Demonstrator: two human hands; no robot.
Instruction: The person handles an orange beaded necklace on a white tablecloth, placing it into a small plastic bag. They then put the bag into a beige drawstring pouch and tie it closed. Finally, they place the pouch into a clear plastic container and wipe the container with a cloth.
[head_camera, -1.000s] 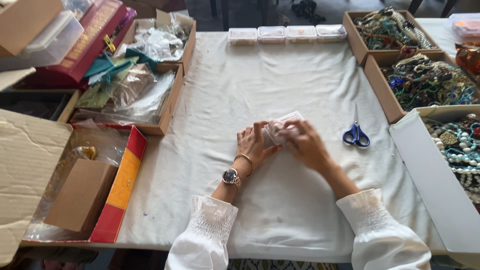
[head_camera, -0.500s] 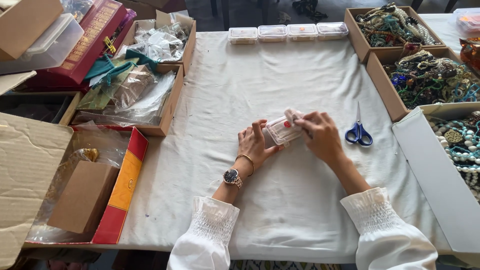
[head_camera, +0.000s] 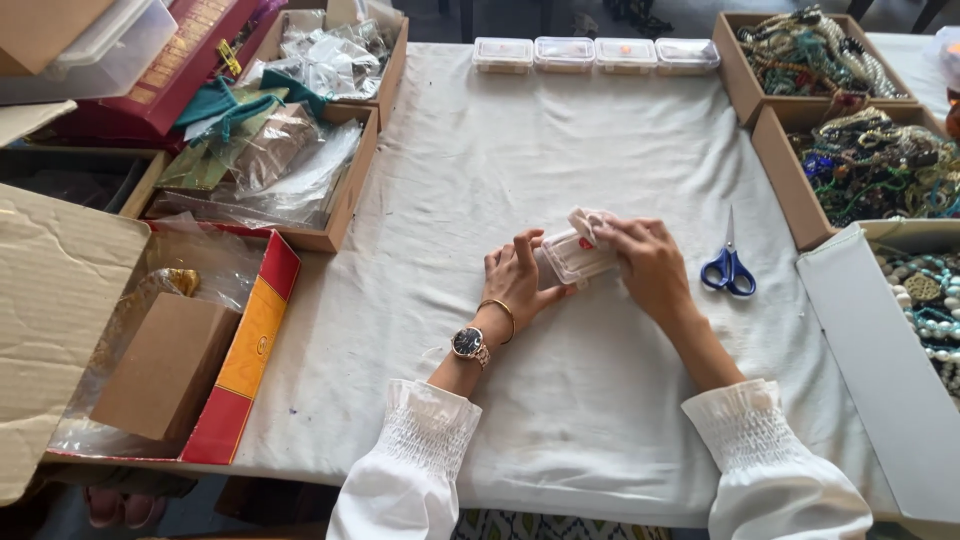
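A small clear plastic box (head_camera: 578, 256) with something pale and a red spot inside is tilted up on its edge at the middle of the white cloth. My left hand (head_camera: 518, 280), with a wristwatch and a bangle, holds the box from its left side. My right hand (head_camera: 648, 264) grips its right end, and the fingers press a crumpled bit of white tissue (head_camera: 588, 222) at the box's top. Both sleeves are white with gathered cuffs.
Blue-handled scissors (head_camera: 728, 270) lie right of my hands. Several small clear boxes (head_camera: 594, 54) line the far edge. Cardboard trays of beaded jewellery (head_camera: 870, 160) stand right; trays of plastic bags (head_camera: 262, 170) and a red box (head_camera: 240, 352) stand left.
The box has been raised from lying under both hands to standing on edge, and my right hand has shifted to its right end with the tissue at the top.
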